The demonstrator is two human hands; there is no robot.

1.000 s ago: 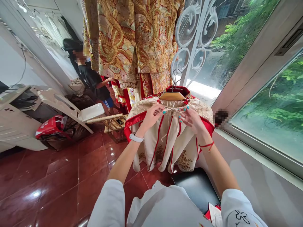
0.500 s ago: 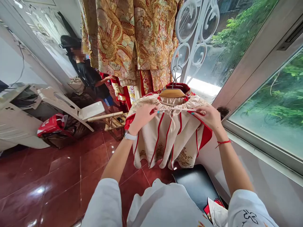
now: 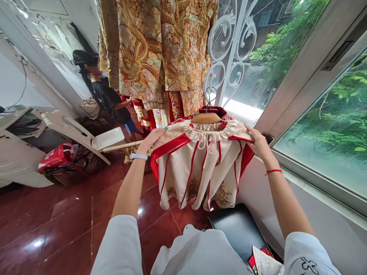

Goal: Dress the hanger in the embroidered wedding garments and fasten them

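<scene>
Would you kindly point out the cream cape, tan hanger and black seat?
Cream cape [image 3: 198, 163], head view: front panel.
Tan hanger [image 3: 207, 118], head view: central body.
Black seat [image 3: 236, 227], head view: top surface.

A white cape [image 3: 200, 168] with red trim hangs on a wooden hanger [image 3: 208, 118], its cord [image 3: 203, 142] tied in a bow at the neck. The left hand [image 3: 154, 139] and right hand [image 3: 258, 144] hold its two shoulder edges, spread apart. Gold embroidered clothes [image 3: 140, 53] hang behind. A black seat [image 3: 236, 223] stands below the cape, near the wall. At left, another person [image 3: 106, 97] in a black shirt is beyond a white chair [image 3: 109, 138]; a red bag [image 3: 56, 157] is near the chair.
</scene>
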